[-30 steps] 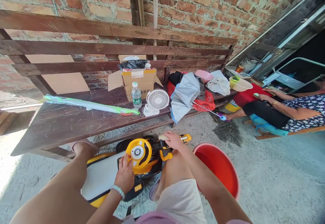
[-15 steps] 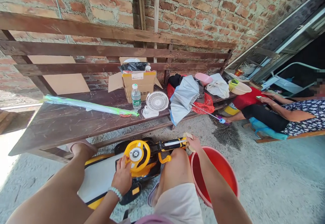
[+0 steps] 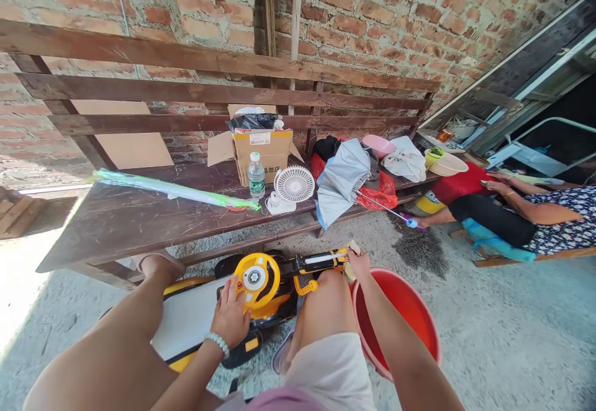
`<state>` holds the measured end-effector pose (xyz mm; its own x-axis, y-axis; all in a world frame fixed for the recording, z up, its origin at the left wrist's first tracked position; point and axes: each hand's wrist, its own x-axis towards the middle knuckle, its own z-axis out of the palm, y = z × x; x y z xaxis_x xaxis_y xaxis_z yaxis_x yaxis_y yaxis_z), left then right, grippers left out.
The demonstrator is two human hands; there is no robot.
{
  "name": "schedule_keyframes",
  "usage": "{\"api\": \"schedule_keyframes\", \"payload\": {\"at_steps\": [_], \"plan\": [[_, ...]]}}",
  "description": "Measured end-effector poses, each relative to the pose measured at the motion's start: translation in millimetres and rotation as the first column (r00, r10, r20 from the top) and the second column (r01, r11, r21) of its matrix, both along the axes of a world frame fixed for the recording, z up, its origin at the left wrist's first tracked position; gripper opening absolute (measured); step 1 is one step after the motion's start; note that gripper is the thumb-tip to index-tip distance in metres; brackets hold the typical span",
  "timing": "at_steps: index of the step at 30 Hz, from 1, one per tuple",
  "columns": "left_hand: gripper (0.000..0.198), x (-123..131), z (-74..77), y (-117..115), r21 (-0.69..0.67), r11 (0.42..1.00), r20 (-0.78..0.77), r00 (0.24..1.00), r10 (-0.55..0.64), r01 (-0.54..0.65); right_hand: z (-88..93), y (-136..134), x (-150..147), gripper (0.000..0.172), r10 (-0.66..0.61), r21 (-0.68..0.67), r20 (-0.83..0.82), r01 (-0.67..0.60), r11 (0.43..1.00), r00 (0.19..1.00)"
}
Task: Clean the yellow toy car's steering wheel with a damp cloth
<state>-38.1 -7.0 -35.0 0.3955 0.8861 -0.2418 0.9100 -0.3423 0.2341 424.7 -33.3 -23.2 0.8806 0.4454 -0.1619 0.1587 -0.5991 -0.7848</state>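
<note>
A ride-on toy car with a yellow steering wheel (image 3: 269, 288) stands between my legs. My left hand (image 3: 231, 315), a pale bead bracelet at its wrist, lies on the near left part of the wheel rim. Its fingers are stretched out flat. From the car's front a black and yellow toy digger arm (image 3: 321, 261) reaches to the right. At the far end of that arm, my right hand (image 3: 358, 262) is closed on a beige cloth (image 3: 348, 269), pressing it against the arm's tip. The fingers partly cover the cloth.
A red bucket (image 3: 435, 330) stands under my right forearm. The wooden bench (image 3: 107, 231) bears a cardboard box (image 3: 242, 156), a water bottle (image 3: 256, 178), a white fan (image 3: 294, 184), a wrapped long item (image 3: 177, 192) and a silver umbrella (image 3: 342, 178). Another person (image 3: 554, 212) sits at right.
The view has shifted slightly, moving everything a little to the right. My left hand's fingers lie straighter on the wheel. My right hand stays at the digger arm's tip with the cloth.
</note>
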Motion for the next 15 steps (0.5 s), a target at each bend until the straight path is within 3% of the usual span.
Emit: {"api": "schedule_keyframes", "payload": {"at_steps": [3, 5, 7, 10, 12, 15], "plan": [[0.054, 0.9, 7.1, 1.3, -0.03, 0.999, -0.003, 1.0, -0.021, 0.021, 11.4, 20.5, -6.6, 0.03, -0.006, 0.073, -0.115, 0.015, 0.997, 0.993], [0.054, 0.6, 11.3, 2.1, -0.034, 0.999, 0.012, 0.999, -0.034, 0.034, 19.5, 37.9, -16.0, 0.033, 0.057, 0.114, -0.104, -0.045, 0.992, 0.993], [0.053, 0.5, 14.6, 2.8, -0.047, 0.998, 0.018, 0.999, -0.041, 0.042, 27.0, 54.4, -29.1, 0.03, 0.205, 0.007, -0.033, -0.205, 0.979, 0.978], [0.054, 1.4, 18.8, 3.7, -0.096, 0.994, 0.015, 0.999, -0.042, 0.043, 35.6, 71.4, -50.7, 0.022, 0.438, -0.248, 0.008, -0.422, 0.872, 0.899], [0.056, 2.4, 21.7, 4.1, -0.124, 0.992, 0.021, 0.999, -0.034, 0.036, 40.9, 74.3, -62.5, 0.019, 0.505, -0.32, -0.001, -0.479, 0.818, 0.863], [0.054, 3.7, 25.8, 4.0, -0.139, 0.99, 0.052, 0.998, -0.023, 0.03, 53.0, 64.6, -75.8, 0.025, 0.531, -0.369, 0.051, -0.478, 0.797, 0.846]]}}
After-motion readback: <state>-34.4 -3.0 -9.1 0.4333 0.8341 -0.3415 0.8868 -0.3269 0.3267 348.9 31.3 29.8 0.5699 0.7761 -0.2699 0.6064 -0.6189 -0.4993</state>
